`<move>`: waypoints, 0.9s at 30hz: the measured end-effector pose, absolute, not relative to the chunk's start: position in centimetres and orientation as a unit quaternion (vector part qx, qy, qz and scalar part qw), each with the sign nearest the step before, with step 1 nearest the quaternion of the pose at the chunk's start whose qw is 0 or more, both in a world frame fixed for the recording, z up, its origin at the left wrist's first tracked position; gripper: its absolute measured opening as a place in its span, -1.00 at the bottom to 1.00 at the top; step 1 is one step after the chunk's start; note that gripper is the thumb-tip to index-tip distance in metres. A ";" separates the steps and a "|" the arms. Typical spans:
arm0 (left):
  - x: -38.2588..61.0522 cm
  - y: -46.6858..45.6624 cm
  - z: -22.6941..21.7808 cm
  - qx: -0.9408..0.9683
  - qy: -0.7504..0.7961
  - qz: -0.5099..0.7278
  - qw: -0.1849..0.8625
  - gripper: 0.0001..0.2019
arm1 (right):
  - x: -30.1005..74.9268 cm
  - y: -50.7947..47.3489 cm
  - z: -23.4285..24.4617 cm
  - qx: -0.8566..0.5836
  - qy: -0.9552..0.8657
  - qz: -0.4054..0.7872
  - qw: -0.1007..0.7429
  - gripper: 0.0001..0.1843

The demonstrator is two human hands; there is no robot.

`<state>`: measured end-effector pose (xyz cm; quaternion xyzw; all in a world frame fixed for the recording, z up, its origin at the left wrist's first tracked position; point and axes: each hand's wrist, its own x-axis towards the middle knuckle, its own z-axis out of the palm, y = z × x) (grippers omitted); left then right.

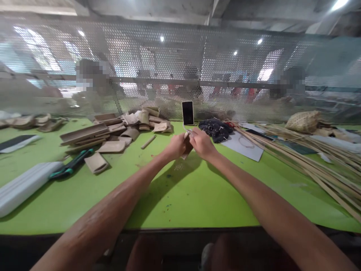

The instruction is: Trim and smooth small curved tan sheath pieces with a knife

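Observation:
Both hands meet above the middle of the green table. My left hand (178, 146) is closed round a small brown piece of bamboo (186, 152), whose lower end shows below the fingers. Close against it, my right hand (202, 142) is closed too, its fingertips at the top of the piece. Something thin and pale shows at those fingertips, too small to name. Pale crumbs (178, 165) lie on the table under the hands. Just beyond them a phone (188, 113) stands upright, with a white cable at its foot.
Bamboo pieces (113, 146) are heaped at the left, near a green-and-black tool (72, 164) and a long white block (26, 186). To the right lie a dark cloth bundle (216, 129), a white sheet (245, 146), long bamboo strips (313, 162) and a woven piece (303, 121). A perforated screen (158, 56) stands behind.

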<state>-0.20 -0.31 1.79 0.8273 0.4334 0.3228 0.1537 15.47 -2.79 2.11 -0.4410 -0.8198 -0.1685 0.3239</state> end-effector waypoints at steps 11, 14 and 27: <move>0.1 -0.8 2.0 0.833 0.453 0.298 0.111 -0.88 | 16.0 -2.7 2.0 -0.500 -0.803 -0.135 0.296 -0.71; 0.0 -0.8 2.0 0.836 0.448 0.296 0.115 -0.88 | 15.9 -2.8 1.8 -0.480 -0.805 -0.157 0.313 -0.71; -0.3 -0.7 2.3 0.816 0.471 0.304 0.139 -0.89 | 14.8 -4.2 2.6 -0.520 -0.751 -0.171 0.369 -0.67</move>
